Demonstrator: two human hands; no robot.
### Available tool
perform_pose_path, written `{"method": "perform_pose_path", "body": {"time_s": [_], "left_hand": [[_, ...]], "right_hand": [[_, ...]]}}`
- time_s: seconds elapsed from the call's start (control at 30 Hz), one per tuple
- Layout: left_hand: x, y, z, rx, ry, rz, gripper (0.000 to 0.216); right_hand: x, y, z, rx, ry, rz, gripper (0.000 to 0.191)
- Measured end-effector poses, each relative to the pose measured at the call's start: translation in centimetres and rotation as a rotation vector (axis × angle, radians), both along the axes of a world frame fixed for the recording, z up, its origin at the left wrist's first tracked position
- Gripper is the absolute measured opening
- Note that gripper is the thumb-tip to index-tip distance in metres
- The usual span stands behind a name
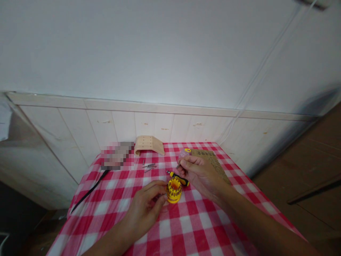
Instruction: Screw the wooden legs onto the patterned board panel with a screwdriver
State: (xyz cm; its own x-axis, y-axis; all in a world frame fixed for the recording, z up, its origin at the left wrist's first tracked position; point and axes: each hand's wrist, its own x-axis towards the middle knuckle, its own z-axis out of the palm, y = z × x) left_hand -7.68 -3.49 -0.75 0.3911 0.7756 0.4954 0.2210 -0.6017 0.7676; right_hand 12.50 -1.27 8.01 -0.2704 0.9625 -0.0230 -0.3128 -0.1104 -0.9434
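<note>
My left hand [149, 202] grips the left side of a round yellow screwdriver bit holder [174, 198], with thumb and fingers against it. Small bits stand in rings around the holder's hollow top. Higher up and to the right, my right hand [195, 172] pinches a small metal screwdriver bit [178, 166] between thumb and fingertips. Just behind the holder lies a black and yellow screwdriver handle [183, 180]. Several loose bits [150, 166] are scattered on the cloth, farther back and left of it.
A curved wooden piece with small holes [149, 143] stands at the table's back edge by the wall. Left of it lies a blurred-out object with a black strap [90, 190]. Brown cardboard with writing [220, 167] and clear plastic packaging [185, 153] lie behind my right hand on the checked tablecloth [183, 227].
</note>
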Motion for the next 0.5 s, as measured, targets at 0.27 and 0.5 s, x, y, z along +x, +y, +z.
{"method": "perform_pose_path", "body": {"time_s": [0.27,0.5], "left_hand": [[0.0,-0.2,-0.3,-0.062,-0.014,-0.001,0.017],[-0.1,-0.3,-0.5,-0.084,-0.043,-0.046,0.019]], "right_hand": [[0.8,0.2,-1.3,0.314,-0.521,-0.173,0.019],[0.3,0.5,-1.8,0.523,-0.758,-0.121,0.013]]}}
